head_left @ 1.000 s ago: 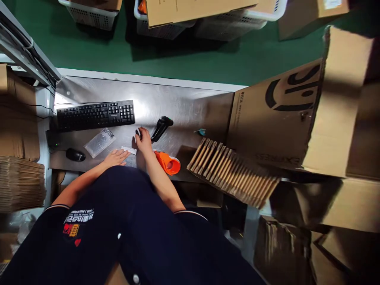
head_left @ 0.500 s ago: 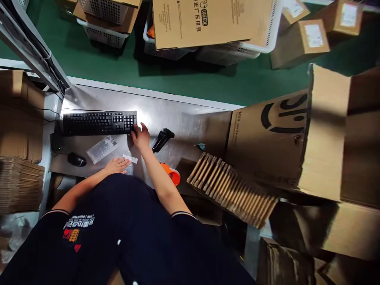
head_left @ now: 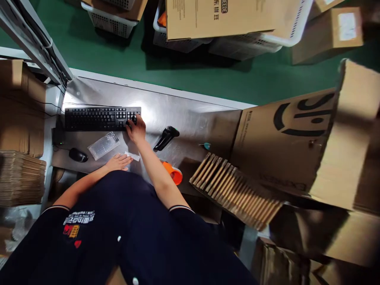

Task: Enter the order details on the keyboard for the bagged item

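My right hand (head_left: 137, 129) is over the number pad of a black keyboard (head_left: 92, 119), fingers apart and touching its keys. Flat on the metal tabletop lies my left hand (head_left: 118, 161), fingers stretched out, their tips at the edge of a small white paper slip (head_left: 132, 156). A clear plastic packet (head_left: 103, 145) rests between the keyboard and my left hand. To its left sits a black mouse (head_left: 78, 155). Right of my right forearm stands a black barcode scanner (head_left: 166, 138), and an orange tape roll or dispenser (head_left: 175, 174) is partly hidden by that arm.
A row of folded cardboard (head_left: 234, 190) stands at the right, beside a large open carton (head_left: 285, 138). White baskets (head_left: 111, 23) and boxes (head_left: 326, 35) sit on the green surface (head_left: 118, 59) behind. Stacked flat cartons (head_left: 22, 178) line the left.
My right hand has moved from the keyboard's right edge onto the number pad. My left hand stays flat by the slip. The whole view has shifted slightly.
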A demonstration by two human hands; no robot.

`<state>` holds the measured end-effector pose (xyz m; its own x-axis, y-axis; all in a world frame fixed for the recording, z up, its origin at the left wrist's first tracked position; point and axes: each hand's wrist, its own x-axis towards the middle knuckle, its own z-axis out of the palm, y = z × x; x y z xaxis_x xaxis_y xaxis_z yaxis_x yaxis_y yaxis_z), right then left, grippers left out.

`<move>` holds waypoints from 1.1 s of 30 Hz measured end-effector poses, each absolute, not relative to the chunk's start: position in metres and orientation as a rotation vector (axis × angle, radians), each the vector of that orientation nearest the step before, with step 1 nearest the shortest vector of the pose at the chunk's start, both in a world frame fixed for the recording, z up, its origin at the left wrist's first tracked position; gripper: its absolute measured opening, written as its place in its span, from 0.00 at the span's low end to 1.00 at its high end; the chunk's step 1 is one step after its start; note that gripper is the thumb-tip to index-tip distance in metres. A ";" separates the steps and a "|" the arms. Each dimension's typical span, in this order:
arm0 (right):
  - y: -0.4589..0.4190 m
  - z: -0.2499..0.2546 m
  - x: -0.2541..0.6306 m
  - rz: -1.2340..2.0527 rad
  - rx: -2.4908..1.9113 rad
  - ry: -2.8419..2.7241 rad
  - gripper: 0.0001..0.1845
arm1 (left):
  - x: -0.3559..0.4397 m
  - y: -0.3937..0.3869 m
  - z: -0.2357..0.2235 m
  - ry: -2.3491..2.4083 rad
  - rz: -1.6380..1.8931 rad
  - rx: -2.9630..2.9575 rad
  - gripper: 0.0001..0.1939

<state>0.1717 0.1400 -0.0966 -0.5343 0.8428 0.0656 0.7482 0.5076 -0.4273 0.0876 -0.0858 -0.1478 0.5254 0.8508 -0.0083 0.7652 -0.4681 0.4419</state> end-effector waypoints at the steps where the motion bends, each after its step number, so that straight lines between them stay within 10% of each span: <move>1: 0.140 -0.098 0.170 0.526 -1.343 -2.482 0.20 | 0.087 -0.085 -0.146 1.324 0.291 2.361 0.31; 33: 0.116 -0.111 0.236 0.766 -1.541 -2.160 0.26 | 0.083 -0.083 -0.137 1.350 0.189 2.234 0.33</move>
